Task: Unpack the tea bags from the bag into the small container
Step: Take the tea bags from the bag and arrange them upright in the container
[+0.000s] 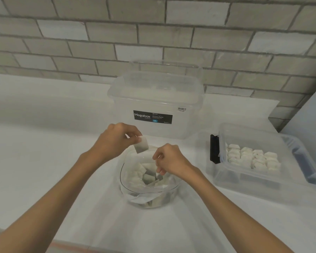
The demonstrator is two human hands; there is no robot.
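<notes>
A clear plastic bag (135,190) stands open on the white counter, with several loose tea bags (148,177) inside. My left hand (115,139) pinches one square tea bag (141,146) by its upper corner, above the bag's far rim. My right hand (170,159) hovers over the bag's mouth with fingers curled; whether it pinches anything I cannot tell. To the right sits the small clear container (259,181) with a black latch (214,149). Tea bags lie in neat rows (252,157) inside it.
A large lidded clear Megabox storage box (155,99) stands behind the bag, against the grey brick wall (153,37). A second clear bin or lid (303,157) lies under and right of the small container. White counter (44,143) stretches to the left.
</notes>
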